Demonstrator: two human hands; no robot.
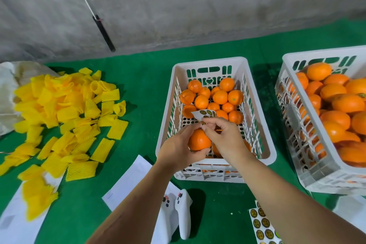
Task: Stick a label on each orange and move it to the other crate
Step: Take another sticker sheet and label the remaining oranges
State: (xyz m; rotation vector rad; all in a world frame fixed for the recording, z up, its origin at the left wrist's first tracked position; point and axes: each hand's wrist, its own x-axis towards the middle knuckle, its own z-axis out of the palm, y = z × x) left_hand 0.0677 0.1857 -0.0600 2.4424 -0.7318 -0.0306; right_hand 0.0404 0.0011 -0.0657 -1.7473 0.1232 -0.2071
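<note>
Hands over the middle crate, labelling an orange

Left hand [179, 149] curled round one orange [199, 140], held just above the near end of the middle crate [255, 93]. Right hand [223, 136] pinching a label strip [204, 114] right above that orange, fingertips meeting the left hand's. Loose oranges [215, 98] piled at the far end of the same crate; bare perforated floor between them and the hands. Second crate [309, 166] to the right, heaped full, well apart across a strip of green table [146, 89]. Yellow foam nets [73, 113] spread wide on the left. White papers [126, 182] at the near edge, white controller [183, 214] under the left forearm, sticker sheet [262, 226] beside the right forearm. Grey wall behind, with a black-handled rod [104, 33] leaning against it.
</note>
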